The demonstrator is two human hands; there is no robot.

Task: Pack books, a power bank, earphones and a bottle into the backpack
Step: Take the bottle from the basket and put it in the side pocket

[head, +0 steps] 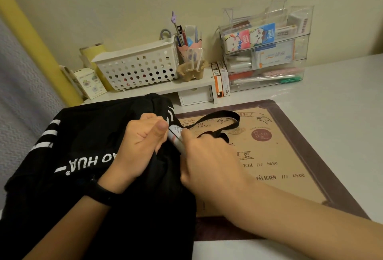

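Note:
A black backpack (83,156) with white stripes and lettering lies on the desk at the left, a black strap (219,117) looping off it to the right. My left hand (141,145) grips the backpack's fabric at its side, thumb up. My right hand (207,162) holds a slim bottle (175,135) with a white label, its upper end against the backpack beside my left thumb. The bottle's lower part is hidden by my right hand. Books, power bank and earphones are not in view.
A brown café-print desk mat (290,156) lies under my right arm. Behind stand a white perforated basket (138,64), a pen cup (190,52), a clear organiser (265,52) and a small white shelf with a drawer (195,96).

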